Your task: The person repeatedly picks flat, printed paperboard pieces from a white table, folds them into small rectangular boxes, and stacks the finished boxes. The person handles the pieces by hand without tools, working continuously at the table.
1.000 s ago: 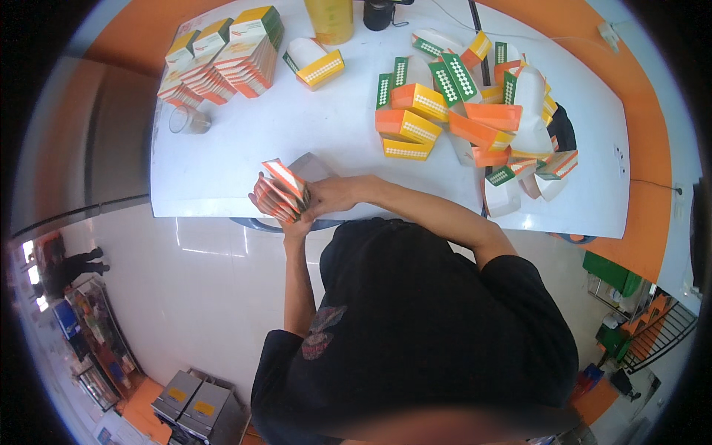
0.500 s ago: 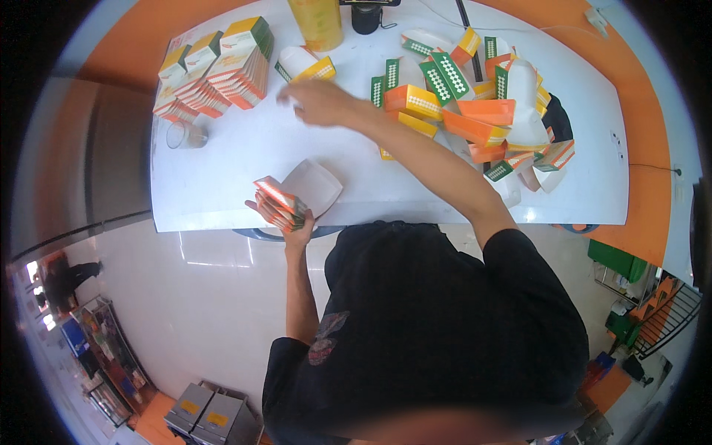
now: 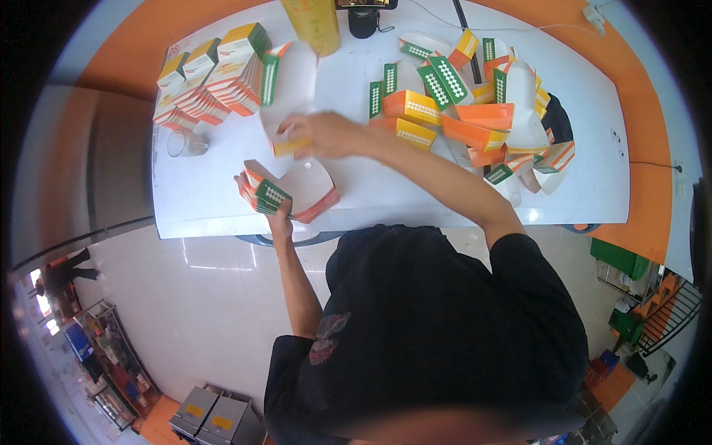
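My left hand [image 3: 281, 219] grips a stack of nested paper food cartons [image 3: 315, 180] near the table's front edge. The stack is tilted, with white insides up and green and orange outer sides showing. Just beyond it, my right hand [image 3: 326, 135] is closed on the yellow near end of a single open paper carton [image 3: 295, 80]. That carton stretches away over the table, its long inside white and its far end green and orange. Some of my right fingers are blurred. Whether this carton touches the table, I cannot tell.
Flat-packed cartons [image 3: 236, 73] stand in several piles at the far left, beside a clear glass [image 3: 187, 143]. A yellow container [image 3: 311, 26] and a black device [image 3: 363, 22] stand at the back. Loose folded cartons [image 3: 478, 122] heap up on the right of the white table [image 3: 215, 200].
My right hand has taken hold of the single carton by the yellow container and drawn it nearer. My left hand has turned the stack, opening its white inside more to view.
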Motion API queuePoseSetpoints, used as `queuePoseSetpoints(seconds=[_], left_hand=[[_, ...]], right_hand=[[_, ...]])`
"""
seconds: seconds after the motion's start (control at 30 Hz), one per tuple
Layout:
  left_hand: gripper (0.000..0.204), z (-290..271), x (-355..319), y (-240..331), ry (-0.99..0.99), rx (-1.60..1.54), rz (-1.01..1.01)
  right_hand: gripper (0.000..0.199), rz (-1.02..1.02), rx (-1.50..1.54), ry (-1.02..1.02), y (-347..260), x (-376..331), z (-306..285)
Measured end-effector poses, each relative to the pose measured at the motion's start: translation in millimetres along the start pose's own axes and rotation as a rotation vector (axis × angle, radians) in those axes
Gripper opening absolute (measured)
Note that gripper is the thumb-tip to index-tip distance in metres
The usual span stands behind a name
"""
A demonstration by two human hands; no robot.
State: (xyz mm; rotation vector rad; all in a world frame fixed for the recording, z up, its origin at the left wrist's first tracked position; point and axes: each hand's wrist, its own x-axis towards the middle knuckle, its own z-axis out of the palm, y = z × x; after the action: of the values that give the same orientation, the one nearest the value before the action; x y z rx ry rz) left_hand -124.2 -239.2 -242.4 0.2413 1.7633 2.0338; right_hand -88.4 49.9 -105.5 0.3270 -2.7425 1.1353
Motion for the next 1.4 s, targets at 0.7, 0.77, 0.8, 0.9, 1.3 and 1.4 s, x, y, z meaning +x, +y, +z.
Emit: queuePoseSetpoints(seconds=[0.7, 0.77, 0.8, 0.9, 1.3, 1.4], left_hand=[[0.056, 69.1, -27.5, 19.3, -0.193, -0.469, -0.453], [0.057, 68.2, -33.7, 14.7, -0.221, -0.486, -0.468], [0.057, 66.1, -36.6, 13.2, -0.231, -0.490, -0.476], [0.058, 56.5, -42.4, 9.4, -0.236, -0.491, -0.492], [0.060, 24.6, -46.7, -11.7, -0.206, -0.476, -0.533], [0.061, 23.2, -43.0, -12.5, -0.218, -0.475, -0.531]], right_hand=[[0.039, -0.010, 0.258, -0.677, -90.7, -111.1, -19.3], [0.045, -0.038, 0.275, -0.680, -95.7, -120.1, -7.2], [0.048, -0.055, 0.268, -0.705, -96.6, -124.1, -1.4], [0.064, 0.067, 0.353, -0.702, -90.4, -131.9, 13.1], [0.048, 0.013, 0.527, -0.586, -81.2, -122.7, 28.6], [0.039, 0.245, 0.639, -0.570, -77.9, -121.6, 9.5]])
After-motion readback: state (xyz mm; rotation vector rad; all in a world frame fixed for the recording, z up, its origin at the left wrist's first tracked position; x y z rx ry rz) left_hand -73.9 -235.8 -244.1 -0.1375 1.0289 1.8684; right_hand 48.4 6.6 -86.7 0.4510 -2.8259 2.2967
